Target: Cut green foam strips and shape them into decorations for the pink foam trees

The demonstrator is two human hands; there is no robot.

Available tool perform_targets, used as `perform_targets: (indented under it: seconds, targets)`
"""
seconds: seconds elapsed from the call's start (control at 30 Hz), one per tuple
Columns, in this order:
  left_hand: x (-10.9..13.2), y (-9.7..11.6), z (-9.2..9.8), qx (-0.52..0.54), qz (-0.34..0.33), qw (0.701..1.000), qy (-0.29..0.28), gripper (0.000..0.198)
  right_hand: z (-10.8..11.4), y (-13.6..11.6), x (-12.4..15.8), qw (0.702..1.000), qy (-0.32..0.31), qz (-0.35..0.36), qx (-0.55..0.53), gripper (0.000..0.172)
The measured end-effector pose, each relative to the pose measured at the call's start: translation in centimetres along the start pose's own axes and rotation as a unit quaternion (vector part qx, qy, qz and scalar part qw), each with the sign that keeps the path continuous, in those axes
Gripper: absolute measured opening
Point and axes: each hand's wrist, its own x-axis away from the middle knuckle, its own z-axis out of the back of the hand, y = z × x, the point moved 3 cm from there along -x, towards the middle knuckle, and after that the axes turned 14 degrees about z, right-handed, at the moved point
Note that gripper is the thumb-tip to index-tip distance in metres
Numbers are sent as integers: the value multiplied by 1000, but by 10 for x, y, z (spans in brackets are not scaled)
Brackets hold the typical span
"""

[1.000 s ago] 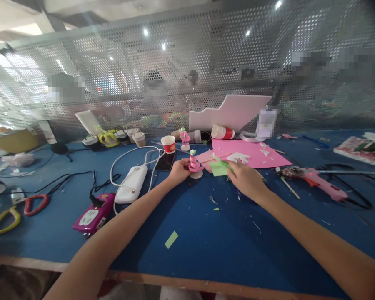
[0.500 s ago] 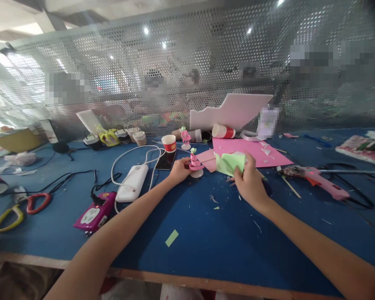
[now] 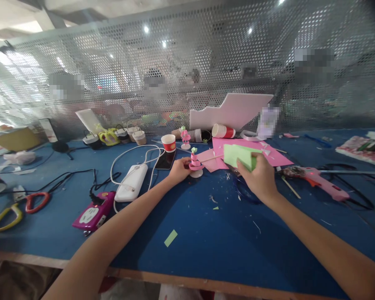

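My left hand (image 3: 180,170) is closed at the side of a small pink tiered paper ornament (image 3: 195,165) with a green top and a round white base; its fingertips pinch the ornament's edge. Light green paper (image 3: 237,156), folded or stacked, is gripped between the thumb and fingers of my right hand (image 3: 256,175), above the table. A thin stick (image 3: 213,158) extends between the ornament and the green paper. Pink paper sheets (image 3: 279,157) lie behind my right hand. A second pink ornament (image 3: 185,138) stands farther back.
A pink glue gun (image 3: 326,183) lies at right. Left are a white power bank (image 3: 132,183) with cable, a magenta power box (image 3: 94,211) and scissors (image 3: 37,202). A paper cup (image 3: 168,143) stands by a phone (image 3: 166,160). A perforated metal screen (image 3: 118,83) rises behind.
My right hand has moved to the right with the green paper, turning it and uncovering a dark blue round object beneath. My left hand stays at the ornament.
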Motion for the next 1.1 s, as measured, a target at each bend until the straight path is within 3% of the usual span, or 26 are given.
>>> perform_targets:
  seconds: [0.07, 0.13, 0.23, 0.27, 0.33, 0.4, 0.43, 0.47, 0.53, 0.6, 0.63, 0.67, 0.73, 0.8, 0.83, 0.9, 0.93, 0.97, 1.0, 1.03, 1.07, 1.1]
  targets:
    - [1, 2, 1, 3, 6, 1000, 4, 37, 8, -16, 3, 995, 28, 91, 43, 27]
    - [3, 5, 1, 9, 17, 1000, 6, 38, 12, -39, 13, 979, 20, 202, 1, 19]
    - [4, 7, 2, 23, 32, 999, 6, 40, 7, -65, 28, 914, -92, 376, -123, 33]
    - [5, 8, 2, 29, 33, 999, 5, 40, 5, -66, 29, 897, -109, 406, -133, 38]
    - [4, 7, 2, 39, 33, 999, 5, 42, 3, -57, 23, 925, -66, 367, -66, 41]
    - [4, 6, 2, 38, 34, 999, 7, 42, 7, -45, 16, 967, 23, 251, 34, 37]
    - [4, 5, 2, 33, 36, 999, 8, 42, 10, -44, 16, 972, 54, 219, 65, 32]
    - [3, 5, 2, 26, 36, 999, 6, 41, 12, -49, 18, 966, 57, 245, 66, 24]
    - [4, 5, 3, 15, 31, 999, 0, 39, 12, -67, 26, 932, -38, 361, -8, 8]
    - [4, 6, 3, 11, 24, 1000, -8, 37, 11, -82, 34, 866, -133, 479, -55, 16]
    - [5, 7, 3, 10, 22, 1000, -10, 36, 12, -83, 34, 858, -123, 495, -50, 18]
    - [5, 8, 3, 10, 20, 1000, -11, 35, 14, -80, 31, 879, -84, 469, -31, 21]
    - [6, 10, 4, 7, 18, 1000, -13, 33, 17, -66, 20, 943, 17, 331, 44, 29]
    - [6, 11, 4, 1, 20, 1000, -10, 32, 18, -63, 18, 954, 40, 293, 51, 33]
    - [6, 12, 4, 0, 21, 1000, -9, 32, 17, -68, 21, 941, 18, 336, 20, 33]
    - [6, 12, 5, 1, 26, 1000, -12, 33, 15, -86, 33, 860, -50, 502, -70, 32]
    - [6, 12, 5, 3, 28, 1000, -13, 34, 13, -92, 38, 825, -89, 549, -98, 29]
    - [6, 13, 5, 2, 30, 999, -12, 35, 12, -95, 40, 814, -94, 563, -105, 29]
    - [7, 13, 5, -3, 31, 999, -9, 34, 11, -93, 38, 827, -89, 546, -97, 31]
    - [7, 13, 6, -9, 32, 999, -4, 33, 10, -88, 34, 873, -59, 481, -58, 33]
    - [7, 14, 6, -14, 31, 999, 1, 32, 9, -79, 28, 927, -33, 373, -10, 35]
    - [7, 14, 6, -16, 30, 999, 4, 32, 10, -72, 25, 957, -10, 289, 20, 35]
